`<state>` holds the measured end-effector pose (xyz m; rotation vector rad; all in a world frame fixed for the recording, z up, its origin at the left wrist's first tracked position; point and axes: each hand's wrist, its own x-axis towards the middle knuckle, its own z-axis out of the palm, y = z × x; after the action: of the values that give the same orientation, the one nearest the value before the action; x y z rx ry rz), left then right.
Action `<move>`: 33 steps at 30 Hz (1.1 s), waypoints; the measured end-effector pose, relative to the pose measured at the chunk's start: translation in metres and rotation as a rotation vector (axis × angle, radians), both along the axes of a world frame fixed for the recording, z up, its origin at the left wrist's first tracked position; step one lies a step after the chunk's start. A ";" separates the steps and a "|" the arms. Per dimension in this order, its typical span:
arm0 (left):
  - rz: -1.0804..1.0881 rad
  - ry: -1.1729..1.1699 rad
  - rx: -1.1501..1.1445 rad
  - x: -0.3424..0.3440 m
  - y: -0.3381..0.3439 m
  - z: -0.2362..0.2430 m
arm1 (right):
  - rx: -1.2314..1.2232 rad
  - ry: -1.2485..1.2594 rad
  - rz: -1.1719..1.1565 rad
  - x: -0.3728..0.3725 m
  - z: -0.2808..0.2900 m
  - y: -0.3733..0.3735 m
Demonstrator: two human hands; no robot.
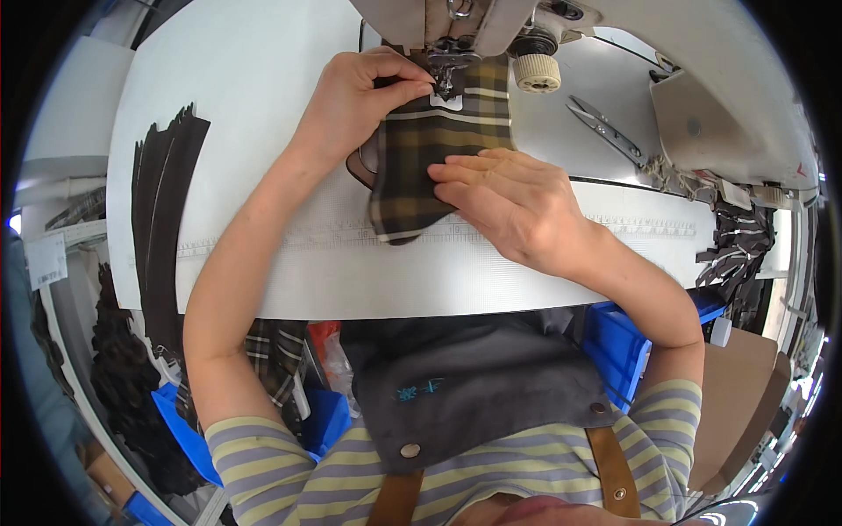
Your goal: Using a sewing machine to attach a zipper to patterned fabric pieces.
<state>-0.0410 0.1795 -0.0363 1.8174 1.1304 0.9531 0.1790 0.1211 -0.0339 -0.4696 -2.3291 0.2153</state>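
A: How is the left hand posed?

B: It is raised to the left of the presser foot, with the wrist bent and the fingers directed rightward. The forearm is angled up from the lower left, and the elbow is bent.

A: State of its grip?

B: Thumb and forefinger are drawn together in a narrow pinch close beside the foot. Whether the tips meet, or whether an edge of cloth is caught between them, cannot be told.

A: And the right hand?

B: It is laid palm down, fingers extended, close together and pointed leftward. The forearm is slanted up and inward from the right, the elbow being set wide. The hand is opened out; nothing is seen to be gripped, and the fingers are rested on the plaid fabric.

A: Location of the fabric?

B: Its upper part is placed under the head of the sewing machine; its lower end is spread over the ruler scale on the white table. A small white rectangle is seen on it, just below the foot.

A: Anything nearby?

B: Metal scissors are noted to the right, dark strips to the left, both well apart from the hands.
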 end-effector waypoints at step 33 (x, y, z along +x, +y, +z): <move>0.062 -0.033 -0.014 0.003 -0.005 -0.005 | -0.098 -0.324 -0.025 -0.022 -0.014 0.005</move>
<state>-0.0377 0.1750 -0.0417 1.7581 1.1759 1.0059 0.1566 0.1258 -0.0478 -0.6205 -2.6355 0.2589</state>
